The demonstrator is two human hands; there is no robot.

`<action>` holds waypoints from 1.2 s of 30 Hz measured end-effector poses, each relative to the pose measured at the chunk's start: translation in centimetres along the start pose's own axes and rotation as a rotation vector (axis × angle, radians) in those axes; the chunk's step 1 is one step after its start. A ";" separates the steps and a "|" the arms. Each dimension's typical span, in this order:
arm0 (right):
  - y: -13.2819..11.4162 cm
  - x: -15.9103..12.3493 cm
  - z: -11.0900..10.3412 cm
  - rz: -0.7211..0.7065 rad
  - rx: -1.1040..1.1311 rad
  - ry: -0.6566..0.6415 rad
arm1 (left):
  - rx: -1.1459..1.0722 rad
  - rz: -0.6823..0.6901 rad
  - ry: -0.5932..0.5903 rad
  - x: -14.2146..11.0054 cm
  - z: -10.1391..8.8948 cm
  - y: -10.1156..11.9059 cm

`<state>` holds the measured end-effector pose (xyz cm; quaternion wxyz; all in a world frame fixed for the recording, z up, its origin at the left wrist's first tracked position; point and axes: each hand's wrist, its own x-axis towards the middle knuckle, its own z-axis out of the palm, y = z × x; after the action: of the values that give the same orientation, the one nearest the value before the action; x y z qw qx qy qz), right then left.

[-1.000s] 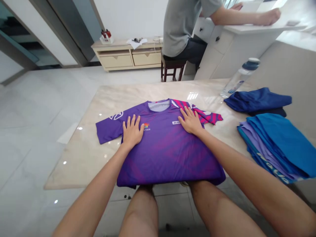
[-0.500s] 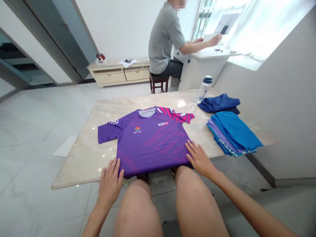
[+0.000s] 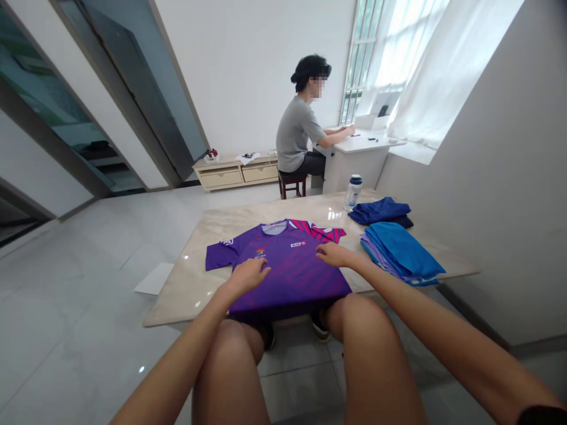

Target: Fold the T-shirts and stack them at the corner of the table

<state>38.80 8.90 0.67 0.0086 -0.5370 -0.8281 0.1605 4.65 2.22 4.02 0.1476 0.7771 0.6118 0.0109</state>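
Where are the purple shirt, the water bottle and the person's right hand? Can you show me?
Purple jersey (image 3: 292,277): head view, on the middle of its front.
Water bottle (image 3: 353,193): head view, on its clear body.
Right hand (image 3: 334,255): head view, on the back of the hand.

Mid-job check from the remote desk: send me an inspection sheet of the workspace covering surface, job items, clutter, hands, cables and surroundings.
Surface: polished pale marble-topped table.
Job items: purple short-sleeved jersey lying flat, front up, with one pink-striped sleeve.
Clutter: stack of folded blue and lilac garments, folded navy garment, plastic water bottle.
Hands: left hand and right hand both over the jersey, holding nothing; contact unclear.
Cables: nothing seen.
Surroundings: seated person at a white desk, low cream drawer unit, white paper sheet on the floor.
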 end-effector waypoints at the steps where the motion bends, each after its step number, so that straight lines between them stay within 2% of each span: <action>1: -1.1 1.1 0.1 -0.018 -0.030 -0.058 | 0.055 -0.017 -0.060 1.2 0.5 0.5; 3: -2.7 2.7 1.3 -0.036 -0.075 -0.104 | 0.119 -0.051 -0.135 2.9 2.1 0.5; 5: -3.3 3.4 3.2 -0.036 -0.111 -0.113 | 0.130 -0.076 -0.160 3.7 3.9 -0.6; 8: -2.5 3.5 5.5 -0.036 -0.141 -0.147 | 0.142 -0.120 -0.195 3.7 6.2 -3.3; 11: -1.1 3.3 6.1 -0.059 -0.146 -0.195 | 0.144 -0.139 -0.227 3.6 7.3 -5.6; 14: -0.6 3.2 5.4 -0.080 -0.186 -0.217 | 0.151 -0.142 -0.217 3.5 7.0 -6.3; 19: -1.9 2.2 3.9 -0.064 -0.293 -0.259 | 0.193 -0.117 -0.246 2.3 5.1 -5.3; 21: -2.2 1.4 3.5 -0.090 -0.212 -0.316 | 0.203 -0.082 -0.297 1.1 4.8 -4.9; 23: -1.9 0.6 3.1 -0.094 -0.024 -0.434 | 0.206 -0.061 -0.346 -0.2 4.8 -4.7; 25: -1.0 0.0 2.7 -0.038 0.115 -0.476 | 0.205 -0.059 -0.352 -1.2 5.0 -5.0; 27: 0.6 -0.2 2.3 0.093 0.067 -0.330 | 0.191 -0.083 -0.303 -1.5 5.1 -5.8; 29: 2.6 -0.3 1.9 0.243 -0.062 -0.148 | 0.156 -0.146 -0.214 -1.1 5.0 -7.3; 30: 3.6 -0.4 1.8 0.304 -0.103 -0.099 | 0.132 -0.190 -0.157 -0.7 4.8 -8.3; 33: 6.0 -0.7 2.0 0.403 -0.128 -0.094 | 0.079 -0.330 0.030 0.4 4.5 -11.9; 36: 7.5 -1.1 2.7 0.387 -0.126 -0.097 | 0.061 -0.485 0.143 0.1 4.5 -14.8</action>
<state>45.41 9.97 -3.71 -0.0957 -0.6772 -0.7174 0.1324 -8.50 4.40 -3.85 0.0785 0.6089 0.7893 0.0116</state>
